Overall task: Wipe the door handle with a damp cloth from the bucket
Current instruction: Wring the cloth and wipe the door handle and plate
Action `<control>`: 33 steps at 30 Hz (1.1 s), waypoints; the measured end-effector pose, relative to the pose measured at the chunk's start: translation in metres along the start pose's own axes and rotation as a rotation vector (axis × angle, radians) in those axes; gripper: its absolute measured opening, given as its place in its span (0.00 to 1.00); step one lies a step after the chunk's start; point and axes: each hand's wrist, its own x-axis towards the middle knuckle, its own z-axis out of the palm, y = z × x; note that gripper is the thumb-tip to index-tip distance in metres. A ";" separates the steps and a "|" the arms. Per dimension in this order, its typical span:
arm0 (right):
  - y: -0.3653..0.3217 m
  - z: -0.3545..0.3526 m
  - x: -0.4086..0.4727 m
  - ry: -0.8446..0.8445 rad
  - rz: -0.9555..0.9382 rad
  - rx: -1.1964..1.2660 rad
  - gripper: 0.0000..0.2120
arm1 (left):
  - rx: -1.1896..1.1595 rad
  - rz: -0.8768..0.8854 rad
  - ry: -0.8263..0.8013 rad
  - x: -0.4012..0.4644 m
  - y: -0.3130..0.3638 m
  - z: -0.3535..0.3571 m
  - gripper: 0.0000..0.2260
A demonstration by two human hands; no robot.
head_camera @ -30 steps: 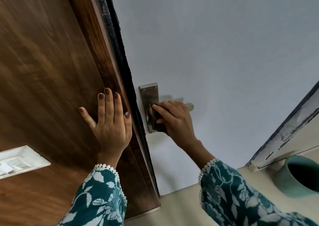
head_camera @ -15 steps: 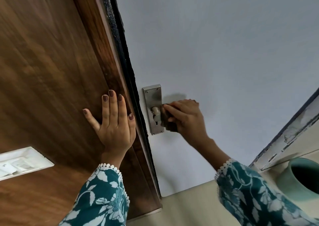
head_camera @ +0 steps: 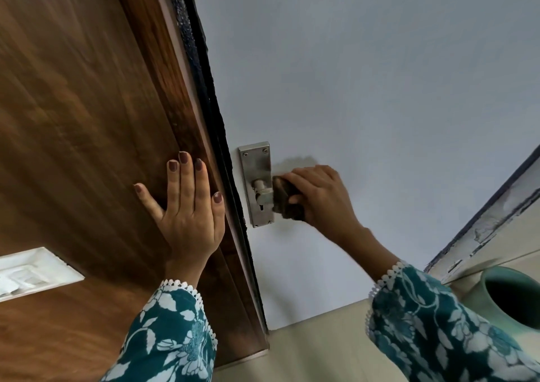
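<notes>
A steel door handle on its backplate is fixed to the pale grey door. My right hand is wrapped around the lever with a dark cloth bunched under the fingers; most of the lever is hidden, only its stub by the plate shows. My left hand lies flat with fingers spread on the brown wooden panel, left of the door's edge. The teal bucket stands at the lower right on the floor.
A white switch plate sits in the wooden panel at the lower left. A dark rubber seal runs along the door's edge. A door frame with peeling paint rises at the right. Beige floor lies below.
My right hand with the cloth has slid rightward along the lever, away from the backplate, uncovering the plate and the lever's stub. My left hand has stayed flat on the wood.
</notes>
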 end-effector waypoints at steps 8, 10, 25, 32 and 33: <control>0.018 -0.014 -0.009 0.005 0.056 0.002 0.16 | 0.014 0.001 0.014 0.000 0.000 0.003 0.25; -0.002 -0.002 -0.003 0.048 0.024 -0.005 0.16 | 0.020 0.000 0.010 0.000 0.000 0.003 0.25; 0.019 0.011 -0.018 0.276 0.189 0.280 0.12 | 0.002 0.003 0.006 0.000 0.001 0.000 0.26; 0.005 0.016 -0.031 0.371 0.587 0.727 0.17 | -0.005 0.006 0.021 0.000 0.001 0.002 0.26; 0.001 0.017 -0.033 0.413 0.687 0.832 0.19 | -0.001 0.005 0.024 0.000 0.001 0.002 0.25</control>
